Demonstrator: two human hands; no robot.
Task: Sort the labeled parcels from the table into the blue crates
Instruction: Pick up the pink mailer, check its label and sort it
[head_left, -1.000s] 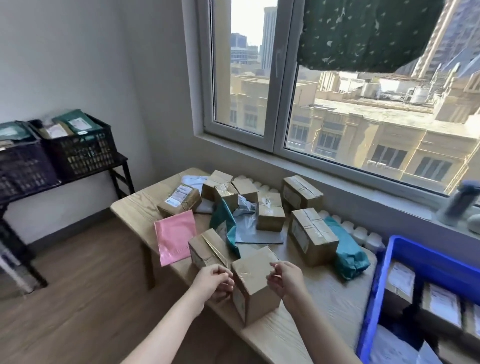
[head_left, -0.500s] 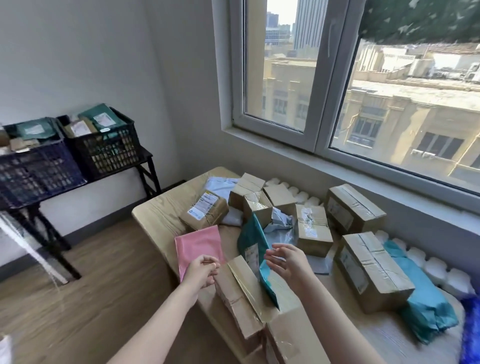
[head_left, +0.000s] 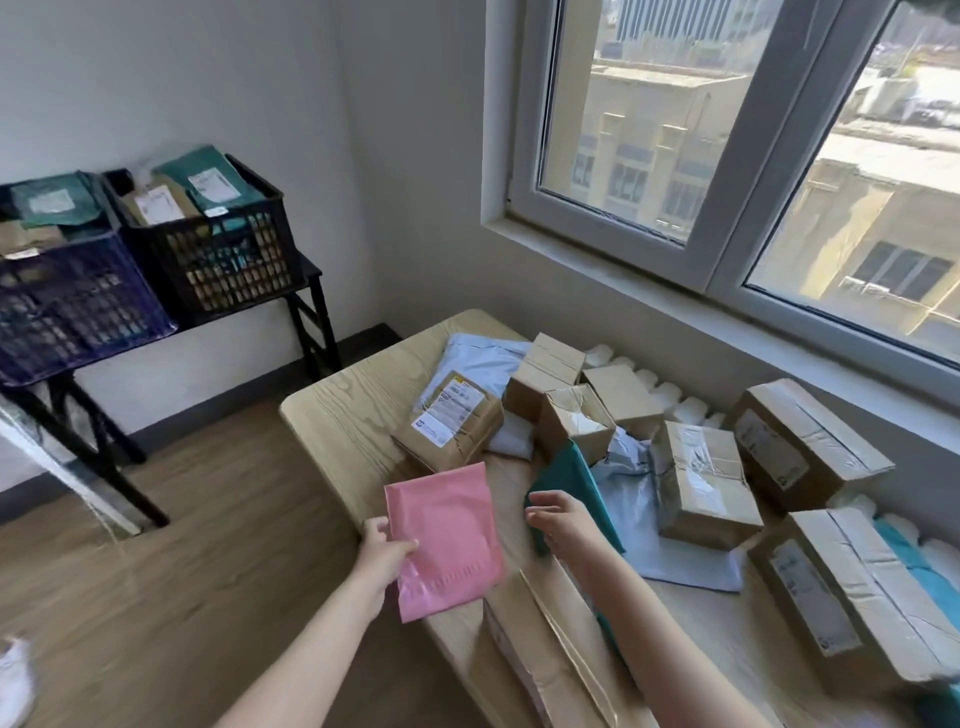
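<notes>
My left hand (head_left: 382, 558) grips the left edge of a pink mailer (head_left: 447, 535) at the near edge of the wooden table (head_left: 348, 415). My right hand (head_left: 563, 522) hovers with relaxed fingers over a dark green mailer (head_left: 571, 475), holding nothing. Several taped cardboard boxes lie on the table, among them a labeled brown parcel (head_left: 449, 418) just behind the pink mailer. A blue crate (head_left: 67, 306) and a black crate (head_left: 218, 249), both full of parcels, stand on a black rack at the far left.
Grey mailers (head_left: 639, 509) lie between the boxes. A large cardboard box (head_left: 852, 587) sits at the right, another box (head_left: 545, 644) at the near edge. The window wall runs behind the table. Wooden floor (head_left: 182, 571) lies between table and rack.
The view swung left, away from the blue bin at the right. My hands let go of the box held a second ago; my left hand took hold of the pink mailer.
</notes>
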